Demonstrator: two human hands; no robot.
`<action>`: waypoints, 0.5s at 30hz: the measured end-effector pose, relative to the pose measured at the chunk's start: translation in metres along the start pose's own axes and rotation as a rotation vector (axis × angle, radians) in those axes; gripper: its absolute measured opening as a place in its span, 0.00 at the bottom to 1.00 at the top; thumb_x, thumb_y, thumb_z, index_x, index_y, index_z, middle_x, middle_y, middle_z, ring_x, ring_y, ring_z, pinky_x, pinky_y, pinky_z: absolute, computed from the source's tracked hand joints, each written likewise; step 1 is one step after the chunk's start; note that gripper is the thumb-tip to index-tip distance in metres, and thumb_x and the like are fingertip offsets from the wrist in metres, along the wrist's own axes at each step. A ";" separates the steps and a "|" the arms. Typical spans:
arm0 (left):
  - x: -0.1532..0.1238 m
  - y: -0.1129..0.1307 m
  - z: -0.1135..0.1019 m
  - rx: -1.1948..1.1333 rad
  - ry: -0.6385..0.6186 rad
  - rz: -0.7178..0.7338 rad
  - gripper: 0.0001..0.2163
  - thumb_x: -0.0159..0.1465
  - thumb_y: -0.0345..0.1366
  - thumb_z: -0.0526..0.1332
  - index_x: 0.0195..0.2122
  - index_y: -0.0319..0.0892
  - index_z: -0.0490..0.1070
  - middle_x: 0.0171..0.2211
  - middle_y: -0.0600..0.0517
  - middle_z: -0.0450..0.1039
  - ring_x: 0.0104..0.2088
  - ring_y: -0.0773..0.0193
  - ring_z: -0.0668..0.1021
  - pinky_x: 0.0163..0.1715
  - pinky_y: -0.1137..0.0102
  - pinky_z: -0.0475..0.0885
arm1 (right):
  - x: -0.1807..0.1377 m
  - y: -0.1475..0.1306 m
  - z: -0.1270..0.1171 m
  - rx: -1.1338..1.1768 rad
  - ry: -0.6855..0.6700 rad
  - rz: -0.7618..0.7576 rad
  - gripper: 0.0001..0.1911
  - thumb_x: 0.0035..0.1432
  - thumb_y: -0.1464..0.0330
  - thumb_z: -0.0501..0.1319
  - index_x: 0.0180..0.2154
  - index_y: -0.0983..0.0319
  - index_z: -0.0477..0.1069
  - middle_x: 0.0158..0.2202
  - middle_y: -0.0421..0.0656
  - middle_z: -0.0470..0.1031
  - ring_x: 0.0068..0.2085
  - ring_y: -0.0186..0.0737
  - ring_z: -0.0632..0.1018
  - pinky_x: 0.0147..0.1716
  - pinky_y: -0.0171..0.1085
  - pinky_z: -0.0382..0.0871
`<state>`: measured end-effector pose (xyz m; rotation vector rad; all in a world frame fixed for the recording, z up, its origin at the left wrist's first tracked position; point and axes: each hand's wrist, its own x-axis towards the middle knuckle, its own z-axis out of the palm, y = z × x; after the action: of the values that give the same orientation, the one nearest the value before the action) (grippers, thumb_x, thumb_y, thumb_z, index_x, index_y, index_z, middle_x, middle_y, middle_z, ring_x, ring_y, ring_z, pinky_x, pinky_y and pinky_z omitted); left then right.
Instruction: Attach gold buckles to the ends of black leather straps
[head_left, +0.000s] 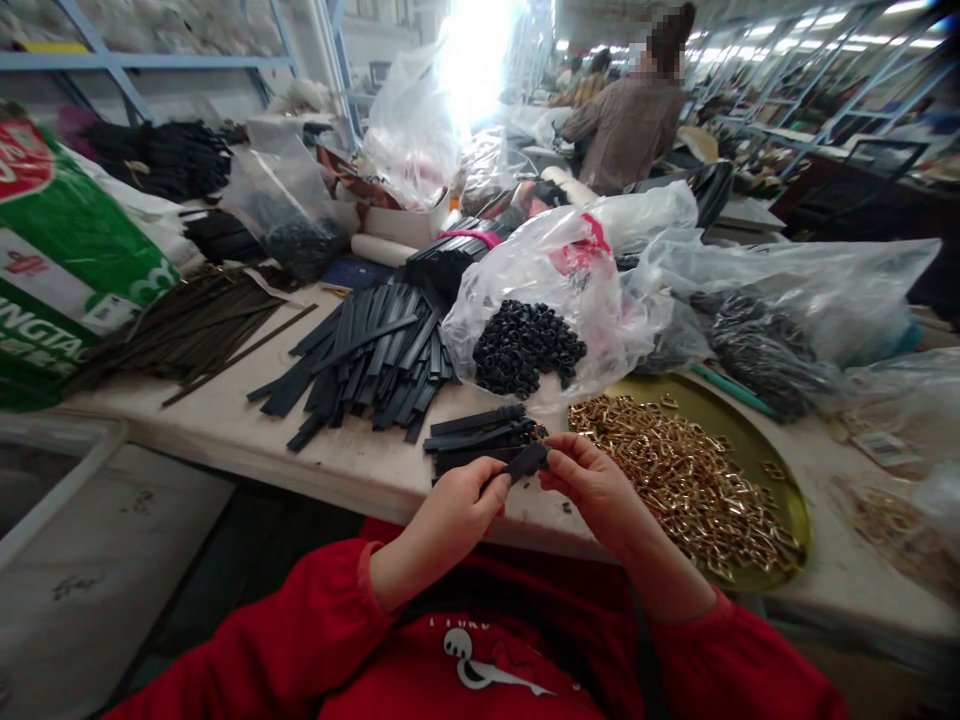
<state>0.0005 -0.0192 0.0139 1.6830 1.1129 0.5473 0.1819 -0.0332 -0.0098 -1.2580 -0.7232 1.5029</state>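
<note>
A short black strap (pixel 526 461) is stretched between my two hands at the table's front edge. My left hand (pixel 471 497) pinches its near end between thumb and fingers. At the other end, the fingers of my right hand (pixel 585 476) are closed on the strap's tip; whether a buckle is there too is hidden. Just beyond lies a small stack of black straps (pixel 480 428). To the right, a round gold tray (pixel 780 450) carries a heap of gold metal buckles (pixel 675 480). Small black loops (pixel 525 345) lie piled on a clear plastic bag (pixel 600 310) behind the stack.
A large pile of black straps (pixel 375 350) lies left of the bag, with long brown strips (pixel 187 320) farther left. A green printed bag (pixel 67 270) stands at the left edge. More plastic bags (pixel 795 290) crowd the right. Another person (pixel 630 125) is in the background.
</note>
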 end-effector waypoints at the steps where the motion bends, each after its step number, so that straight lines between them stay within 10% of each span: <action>1: 0.000 0.000 0.000 0.034 0.006 0.003 0.11 0.62 0.37 0.50 0.34 0.39 0.70 0.23 0.55 0.67 0.24 0.68 0.68 0.24 0.74 0.61 | 0.000 0.001 0.000 0.022 0.003 0.005 0.17 0.41 0.61 0.69 0.33 0.60 0.69 0.27 0.36 0.74 0.26 0.30 0.73 0.30 0.33 0.67; 15: 0.007 0.006 -0.023 0.329 -0.293 -0.009 0.12 0.61 0.37 0.49 0.27 0.41 0.70 0.22 0.54 0.68 0.23 0.66 0.69 0.23 0.73 0.56 | -0.006 0.007 -0.004 -0.158 -0.103 -0.015 0.14 0.41 0.61 0.68 0.30 0.61 0.70 0.21 0.35 0.71 0.23 0.31 0.71 0.27 0.33 0.65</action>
<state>-0.0116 -0.0023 0.0277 1.9643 1.0333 0.1056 0.1826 -0.0420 -0.0153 -1.2963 -0.9316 1.5310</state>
